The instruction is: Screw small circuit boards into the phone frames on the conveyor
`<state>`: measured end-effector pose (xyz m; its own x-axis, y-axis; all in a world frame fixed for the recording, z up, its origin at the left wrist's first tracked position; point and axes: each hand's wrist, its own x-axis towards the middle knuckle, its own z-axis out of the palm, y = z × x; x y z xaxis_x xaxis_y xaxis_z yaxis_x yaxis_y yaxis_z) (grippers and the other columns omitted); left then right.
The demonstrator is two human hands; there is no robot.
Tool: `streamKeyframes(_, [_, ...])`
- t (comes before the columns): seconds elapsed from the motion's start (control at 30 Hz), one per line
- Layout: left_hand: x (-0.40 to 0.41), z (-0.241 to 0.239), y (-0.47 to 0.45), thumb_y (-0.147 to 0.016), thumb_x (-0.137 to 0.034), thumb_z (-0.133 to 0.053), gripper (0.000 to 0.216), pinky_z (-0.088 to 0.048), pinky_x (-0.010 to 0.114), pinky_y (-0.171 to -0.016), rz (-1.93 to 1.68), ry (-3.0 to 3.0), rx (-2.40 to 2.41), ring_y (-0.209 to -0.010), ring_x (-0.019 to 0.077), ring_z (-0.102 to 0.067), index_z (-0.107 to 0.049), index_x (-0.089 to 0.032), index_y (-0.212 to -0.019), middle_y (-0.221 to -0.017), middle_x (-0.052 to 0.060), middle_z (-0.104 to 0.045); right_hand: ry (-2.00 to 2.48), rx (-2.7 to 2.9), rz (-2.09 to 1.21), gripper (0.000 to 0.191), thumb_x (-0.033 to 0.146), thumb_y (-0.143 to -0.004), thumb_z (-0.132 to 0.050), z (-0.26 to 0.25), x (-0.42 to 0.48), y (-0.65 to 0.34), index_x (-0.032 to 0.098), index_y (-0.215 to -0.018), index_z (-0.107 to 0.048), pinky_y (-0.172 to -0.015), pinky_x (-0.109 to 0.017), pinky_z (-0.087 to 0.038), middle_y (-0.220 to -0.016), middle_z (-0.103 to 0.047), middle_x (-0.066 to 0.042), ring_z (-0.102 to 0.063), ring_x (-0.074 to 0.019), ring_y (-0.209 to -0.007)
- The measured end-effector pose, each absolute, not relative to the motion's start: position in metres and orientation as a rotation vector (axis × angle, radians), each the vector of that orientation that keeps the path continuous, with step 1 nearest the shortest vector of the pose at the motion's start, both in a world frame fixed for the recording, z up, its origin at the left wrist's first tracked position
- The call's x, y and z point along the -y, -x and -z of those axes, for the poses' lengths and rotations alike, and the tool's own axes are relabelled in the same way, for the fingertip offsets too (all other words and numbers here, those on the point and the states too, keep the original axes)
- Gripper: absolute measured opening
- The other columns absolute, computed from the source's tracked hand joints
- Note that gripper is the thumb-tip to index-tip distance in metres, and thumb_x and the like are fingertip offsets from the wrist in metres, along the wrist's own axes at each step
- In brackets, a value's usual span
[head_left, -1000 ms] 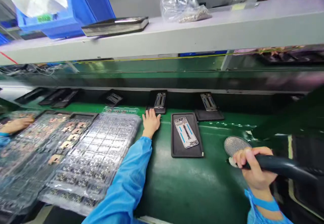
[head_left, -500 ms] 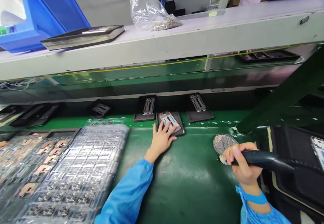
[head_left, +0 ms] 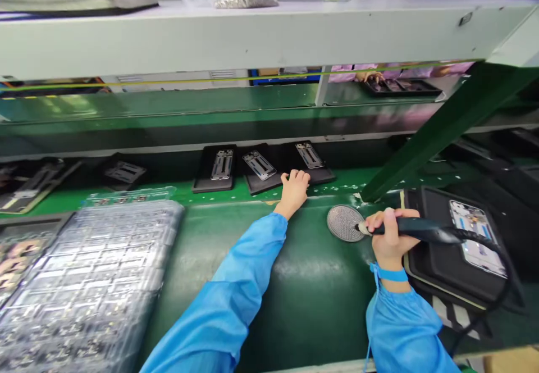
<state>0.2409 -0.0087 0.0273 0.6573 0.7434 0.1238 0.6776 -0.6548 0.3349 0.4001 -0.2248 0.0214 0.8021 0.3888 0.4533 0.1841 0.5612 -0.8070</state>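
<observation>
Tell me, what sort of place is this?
Probably an electronics assembly workshop, perhaps for phones: flat silver phone-shaped frames lie on black rectangular trays along a long green work surface, and clear plastic trays hold many small parts, too blurred to identify.

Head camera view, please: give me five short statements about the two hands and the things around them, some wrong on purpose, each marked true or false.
1. The right hand grips a black cylindrical corded handle. True.
2. The left hand rests on the long white shelf. False: it is at the near side of some black rectangular trays.
3. A silver rectangular phone frame lies to the right of the right hand. True.
4. The clear plastic trays lie right of both hands. False: they lie left of both.
5. A grey round textured disc lies between the two hands. True.
</observation>
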Motion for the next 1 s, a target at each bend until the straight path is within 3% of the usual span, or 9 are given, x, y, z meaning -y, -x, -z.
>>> streamKeyframes(0.17, [0.043, -0.048, -0.197, -0.122, -0.005, -0.062, 0.029, -0.056, 0.053, -0.123, -0.482, -2.630, -1.070, -0.144, 0.0369, -0.068, -0.079, -0.020, -0.140, -0.150, 0.019, -0.080, 1.017, 0.655, -0.116, 0.060, 0.065, -0.104, -0.105, -0.020, 0.219, -0.402, 0.031, -0.107, -0.056, -0.055, -0.032, -0.063, -0.064, -0.061, 0.015, -0.060, -0.0155, -0.047])
streamKeyframes(0.4, [0.178, -0.045, -0.060, -0.118, 0.003, -0.060, 0.035, -0.058, 0.041, -0.099, -0.860, -2.711, -0.683, -0.116, 0.0277, -0.075, -0.076, -0.023, -0.134, -0.125, 0.010, -0.085, 1.053, 0.679, -0.152, 0.064, 0.070, -0.105, -0.105, -0.023, 0.208, -0.405, 0.032, -0.110, -0.054, -0.051, -0.031, -0.058, -0.063, -0.060, 0.016, -0.056, -0.0146, -0.046])
streamKeyframes(0.6, [0.280, -0.014, 0.014, -0.101, 0.010, -0.057, 0.052, -0.064, 0.041, -0.095, -0.772, -2.575, -0.693, -0.102, 0.0237, -0.077, -0.081, -0.025, -0.132, -0.120, 0.007, -0.088, 1.075, 0.678, -0.184, 0.063, 0.068, -0.105, -0.106, -0.023, 0.211, -0.404, 0.031, -0.111, -0.055, -0.053, -0.031, -0.058, -0.065, -0.061, 0.015, -0.059, -0.0146, -0.047])
streamKeyframes(0.73, [0.308, -0.003, 0.038, -0.095, 0.005, -0.065, 0.048, -0.067, 0.042, -0.087, -0.716, -2.468, -0.756, -0.096, 0.0244, -0.077, -0.084, -0.027, -0.124, -0.113, 0.005, -0.089, 1.087, 0.694, -0.178, 0.062, 0.068, -0.104, -0.106, -0.024, 0.213, -0.405, 0.032, -0.110, -0.055, -0.053, -0.032, -0.058, -0.066, -0.061, 0.015, -0.058, -0.0149, -0.047])
streamKeyframes(0.87, [0.298, -0.026, 0.024, -0.112, -0.012, -0.077, 0.030, -0.071, 0.045, -0.098, -0.649, -2.425, -0.710, -0.105, 0.0264, -0.081, -0.085, -0.029, -0.135, -0.120, 0.007, -0.089, 1.086, 0.720, -0.182, 0.062, 0.067, -0.103, -0.107, -0.024, 0.215, -0.407, 0.032, -0.109, -0.056, -0.051, -0.034, -0.059, -0.065, -0.061, 0.014, -0.057, -0.0160, -0.047])
streamKeyframes(1.0, [0.247, -0.052, -0.059, -0.127, -0.029, -0.075, 0.015, -0.074, 0.047, -0.109, -0.555, -2.544, -0.597, -0.115, 0.0283, -0.084, -0.088, -0.026, -0.134, -0.121, 0.010, -0.089, 1.097, 0.739, -0.188, 0.065, 0.069, -0.101, -0.109, -0.025, 0.214, -0.410, 0.032, -0.108, -0.057, -0.051, -0.035, -0.060, -0.063, -0.061, 0.014, -0.057, -0.0162, -0.046])
